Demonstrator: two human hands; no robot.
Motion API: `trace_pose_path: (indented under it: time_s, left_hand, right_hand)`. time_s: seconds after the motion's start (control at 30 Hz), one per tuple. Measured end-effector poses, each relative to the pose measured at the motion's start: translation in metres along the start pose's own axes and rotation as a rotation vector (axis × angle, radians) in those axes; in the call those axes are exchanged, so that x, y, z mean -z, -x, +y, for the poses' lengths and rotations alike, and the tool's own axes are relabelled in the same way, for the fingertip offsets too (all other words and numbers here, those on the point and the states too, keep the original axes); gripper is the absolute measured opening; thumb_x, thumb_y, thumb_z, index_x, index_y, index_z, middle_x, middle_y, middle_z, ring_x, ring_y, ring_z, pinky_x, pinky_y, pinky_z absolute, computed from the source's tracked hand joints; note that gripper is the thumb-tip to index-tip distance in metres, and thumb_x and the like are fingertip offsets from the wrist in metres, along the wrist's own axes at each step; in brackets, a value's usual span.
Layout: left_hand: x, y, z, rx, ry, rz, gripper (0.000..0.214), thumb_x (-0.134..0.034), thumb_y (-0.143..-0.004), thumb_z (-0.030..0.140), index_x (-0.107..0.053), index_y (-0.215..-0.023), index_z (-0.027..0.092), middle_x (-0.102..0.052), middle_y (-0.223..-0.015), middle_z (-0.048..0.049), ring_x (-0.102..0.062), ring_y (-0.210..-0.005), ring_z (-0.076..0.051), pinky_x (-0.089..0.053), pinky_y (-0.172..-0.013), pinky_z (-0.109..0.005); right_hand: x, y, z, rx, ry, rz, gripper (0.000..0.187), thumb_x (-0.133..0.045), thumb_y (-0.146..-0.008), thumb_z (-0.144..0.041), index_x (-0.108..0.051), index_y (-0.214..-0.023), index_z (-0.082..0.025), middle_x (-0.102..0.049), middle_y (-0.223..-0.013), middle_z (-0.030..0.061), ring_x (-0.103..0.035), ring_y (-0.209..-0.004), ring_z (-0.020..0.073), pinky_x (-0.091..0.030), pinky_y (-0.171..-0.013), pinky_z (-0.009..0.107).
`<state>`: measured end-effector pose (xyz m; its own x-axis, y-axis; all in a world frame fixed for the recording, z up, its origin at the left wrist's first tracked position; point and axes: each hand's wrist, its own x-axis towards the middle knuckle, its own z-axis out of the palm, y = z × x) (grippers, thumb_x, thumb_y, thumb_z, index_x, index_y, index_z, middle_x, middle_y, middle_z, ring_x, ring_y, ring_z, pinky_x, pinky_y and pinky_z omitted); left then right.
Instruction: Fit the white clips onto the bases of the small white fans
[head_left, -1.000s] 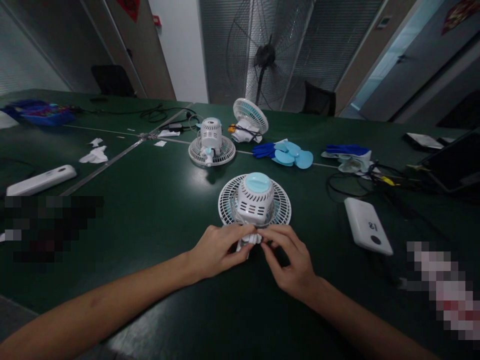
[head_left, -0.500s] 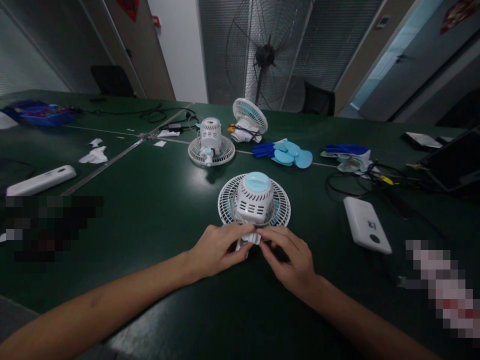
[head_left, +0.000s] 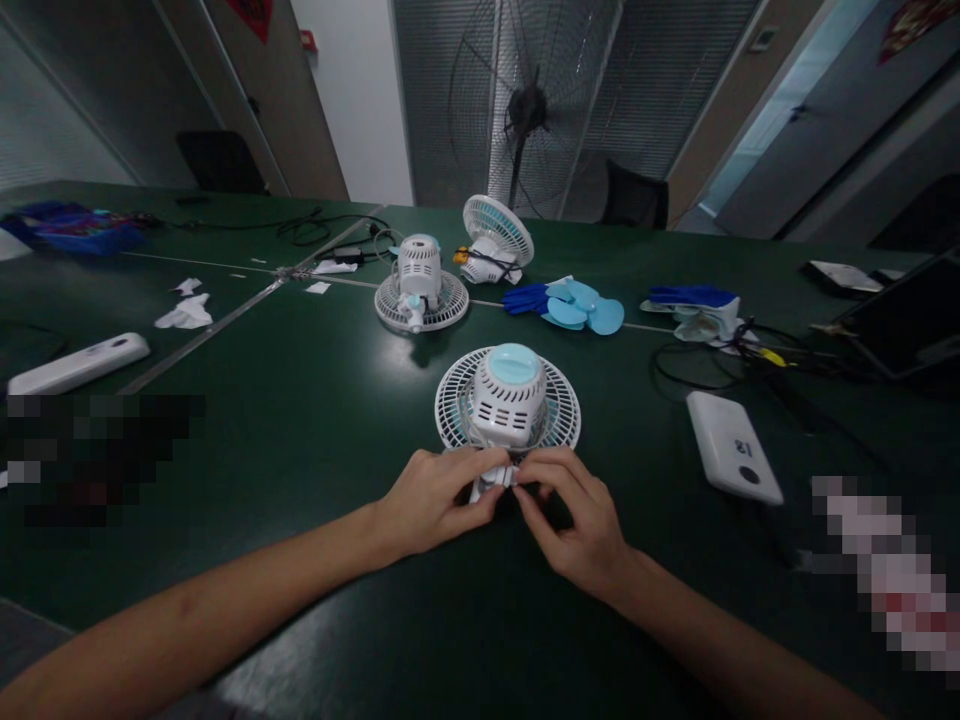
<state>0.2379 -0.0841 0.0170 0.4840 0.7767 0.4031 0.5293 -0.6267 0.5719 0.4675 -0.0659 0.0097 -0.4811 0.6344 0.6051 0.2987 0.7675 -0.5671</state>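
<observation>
A small white fan [head_left: 508,398] with a light blue cap lies face down on the green table [head_left: 315,400], its round grille flat against the surface. My left hand [head_left: 431,500] and my right hand [head_left: 574,520] meet at its near edge. Both pinch a small white part [head_left: 495,478] that sticks out from the fan's base. Fingers of both hands are closed round that part, which is mostly hidden.
Two more small fans [head_left: 420,285] [head_left: 495,240] stand further back, beside light blue fan blades [head_left: 581,308] and blue gloves [head_left: 694,298]. A white power bank [head_left: 733,445] and black cables [head_left: 720,365] lie right. A white remote [head_left: 75,363] and paper scraps [head_left: 186,312] lie left.
My right hand has shifted slightly left and closer to the white part. The left hand and the fan have stayed in place.
</observation>
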Motion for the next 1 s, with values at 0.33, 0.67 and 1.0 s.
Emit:
trace_pose_path:
  time_s: [0.33,0.67,1.0]
  left_hand:
    - [0.0003,-0.0001,-0.0019,-0.017,0.013,0.018,0.028,-0.056,-0.1,0.027,-0.058,-0.127,0.02,-0.073,-0.096,-0.0009,-0.065,-0.068,-0.01,-0.052,-0.061,-0.019]
    - [0.0035,-0.0024,0.0021,0.005,0.017,-0.01,0.022,-0.055,-0.1,0.027,-0.06,-0.12,0.019,-0.071,-0.091,-0.0004,-0.063,-0.065,-0.009,-0.05,-0.059,-0.018]
    - [-0.0005,0.0003,-0.0024,-0.015,0.001,0.024,0.029,-0.057,-0.099,0.026,-0.058,-0.127,0.02,-0.072,-0.097,-0.0009,-0.063,-0.066,-0.009,-0.051,-0.06,-0.019]
  right_hand:
    - [0.001,-0.0046,-0.0007,-0.058,0.022,0.036,0.015,-0.066,-0.096,-0.018,-0.067,-0.11,-0.022,-0.064,-0.11,0.0073,-0.066,-0.093,0.0182,-0.06,-0.068,0.03]
    - [0.0023,-0.0013,-0.0012,-0.064,-0.021,0.012,0.026,-0.064,-0.094,-0.012,-0.064,-0.118,-0.021,-0.061,-0.108,0.0071,-0.063,-0.081,0.0145,-0.056,-0.06,0.027]
    - [0.0008,-0.0032,0.0037,-0.066,0.037,0.014,0.01,-0.064,-0.098,-0.019,-0.07,-0.106,-0.021,-0.065,-0.102,0.0055,-0.066,-0.089,0.0172,-0.057,-0.075,0.032]
